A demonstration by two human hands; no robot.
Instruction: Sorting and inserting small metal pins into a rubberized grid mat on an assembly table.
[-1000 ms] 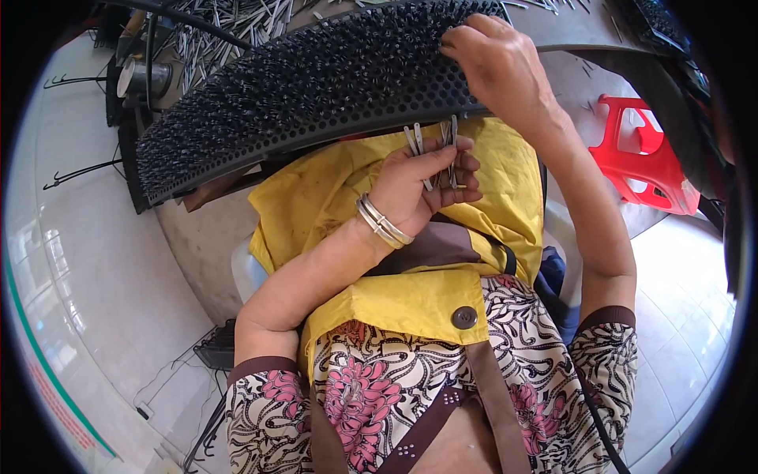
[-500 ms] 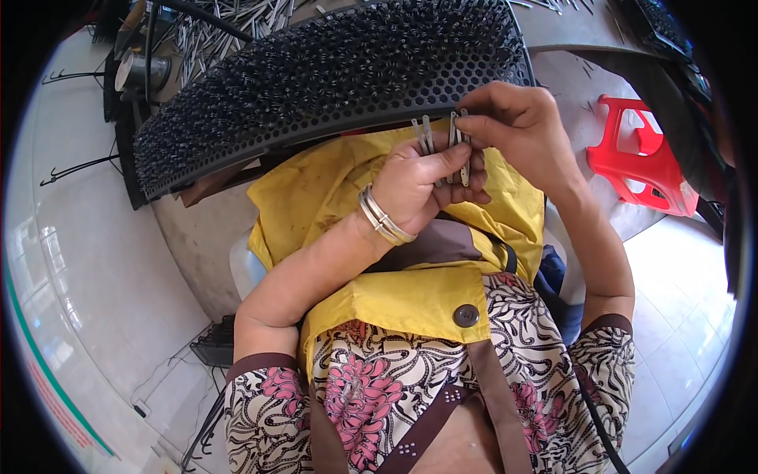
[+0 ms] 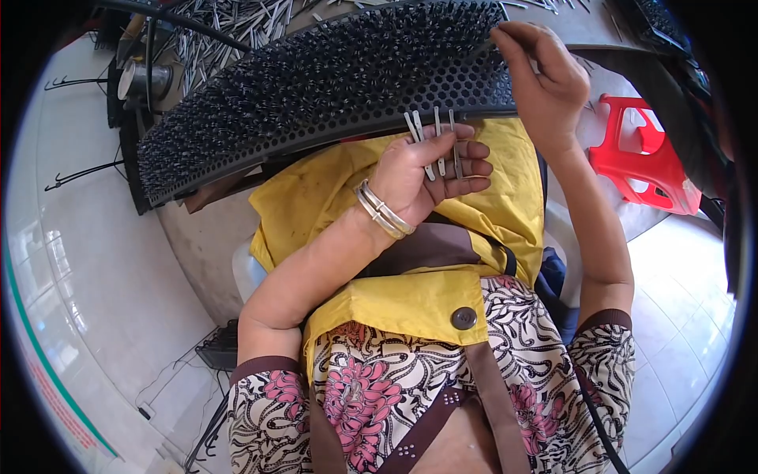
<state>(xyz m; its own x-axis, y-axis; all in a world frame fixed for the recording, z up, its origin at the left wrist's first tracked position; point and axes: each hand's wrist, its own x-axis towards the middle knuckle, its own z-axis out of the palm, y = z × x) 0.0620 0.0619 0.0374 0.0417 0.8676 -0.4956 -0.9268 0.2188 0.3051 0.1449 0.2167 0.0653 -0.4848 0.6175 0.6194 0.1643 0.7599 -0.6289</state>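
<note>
My left hand [image 3: 418,170] is palm-up above my lap, its thumb pressing several slim, flat silvery metal strips [image 3: 438,122] against the fingers. The strips stand out apart from one another, with a small hole showing near some of their ends. My right hand [image 3: 549,87] is raised at the right end of a long black rack [image 3: 454,93] full of hexagonal holes. Its thumb and forefinger are pinched together; what they hold, if anything, is too small to make out. Dark, shiny upright pieces [image 3: 316,79] crowd most of the rack.
Loose metal strips [image 3: 229,35] lie piled behind the rack, beside a metal can [image 3: 146,79]. A red plastic stool [image 3: 643,158] stands to the right. Black hooked rods [image 3: 79,174] stick out at the left. A yellow apron [image 3: 316,178] covers my lap.
My right hand has moved away from the strips in my left hand, up and to the right over the rack's end. The fingers of my left hand have spread a little.
</note>
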